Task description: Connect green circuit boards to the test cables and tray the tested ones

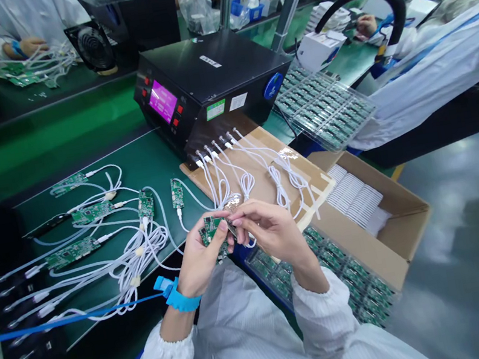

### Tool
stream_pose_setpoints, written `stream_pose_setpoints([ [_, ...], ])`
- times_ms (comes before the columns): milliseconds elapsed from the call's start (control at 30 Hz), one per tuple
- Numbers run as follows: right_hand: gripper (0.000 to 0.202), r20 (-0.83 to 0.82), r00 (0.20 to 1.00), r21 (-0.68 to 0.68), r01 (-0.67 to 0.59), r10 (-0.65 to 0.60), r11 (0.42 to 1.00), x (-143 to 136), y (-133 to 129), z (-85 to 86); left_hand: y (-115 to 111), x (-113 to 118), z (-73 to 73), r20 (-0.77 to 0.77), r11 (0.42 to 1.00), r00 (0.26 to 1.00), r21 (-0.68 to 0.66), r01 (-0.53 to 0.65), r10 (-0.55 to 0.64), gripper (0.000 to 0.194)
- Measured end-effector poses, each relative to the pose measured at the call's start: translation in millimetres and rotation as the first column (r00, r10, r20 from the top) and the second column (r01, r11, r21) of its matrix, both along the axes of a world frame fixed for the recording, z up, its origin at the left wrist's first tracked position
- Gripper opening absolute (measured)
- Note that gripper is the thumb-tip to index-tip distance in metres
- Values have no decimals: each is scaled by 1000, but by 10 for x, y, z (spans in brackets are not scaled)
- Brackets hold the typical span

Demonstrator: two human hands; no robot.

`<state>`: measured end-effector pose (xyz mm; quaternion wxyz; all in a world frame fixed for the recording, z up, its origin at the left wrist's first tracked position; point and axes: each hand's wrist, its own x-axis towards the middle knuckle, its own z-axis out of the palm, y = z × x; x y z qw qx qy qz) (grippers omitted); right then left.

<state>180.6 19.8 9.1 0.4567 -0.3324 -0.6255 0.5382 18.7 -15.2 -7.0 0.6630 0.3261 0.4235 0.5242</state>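
Note:
My left hand [203, 252], with a blue wrist strap [178, 294] on its wrist, is closed around green circuit boards [212, 230]. My right hand [266, 228] pinches at the boards' right edge, its fingertips meeting those of the left. What sits between the right fingertips is too small to make out. Behind the hands, white cables [245, 185] run from the front of a black tester box [213, 79] with a lit pink screen. On the green bench to the left, several circuit boards [145, 204] are plugged into white cables.
A bundle of white cables [142, 257] lies on the bench at left. Near my lap is a tray of boards [352, 277], beside a cardboard box [408, 231] holding white parts. Another board tray [323, 107] stands at right. Co-workers in white sleeves [441, 69] are around the bench.

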Motion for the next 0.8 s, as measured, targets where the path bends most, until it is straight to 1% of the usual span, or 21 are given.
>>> stream_pose_setpoints([
  [100,13,55,998,119,33,-40,992,3,-7,-5,1,-2,13,-20,1000,1000,-6,5,-5,38],
  [167,15,84,995,148,35,-47,988,0,-5,-11,5,-5,17,-45,1000,999,-5,2,-2,38],
  [200,15,89,995,137,30,-43,990,-2,-1,-17,7,-6,18,-55,1000,998,-6,-2,2,38],
  [300,13,38,999,13,-1,0,1000,3,19,-42,12,0,17,-53,1000,998,-22,-21,20,38],
  [400,16,-19,999,-158,-47,44,986,27,35,-61,17,11,13,-16,999,999,-38,-38,37,38],
  [467,17,-23,999,-214,-44,40,976,39,40,-64,20,13,10,15,998,999,-51,-44,44,39],
  [500,16,-25,999,-215,-35,31,976,39,40,-64,20,13,9,29,997,998,-58,-46,48,39],
  [667,13,-54,999,-109,-3,-3,994,-25,19,-87,21,23,4,69,996,996,-74,-50,55,39],
  [800,14,14,998,-11,57,-57,998,-82,-14,-113,20,47,8,79,995,994,-80,-68,74,40],
])
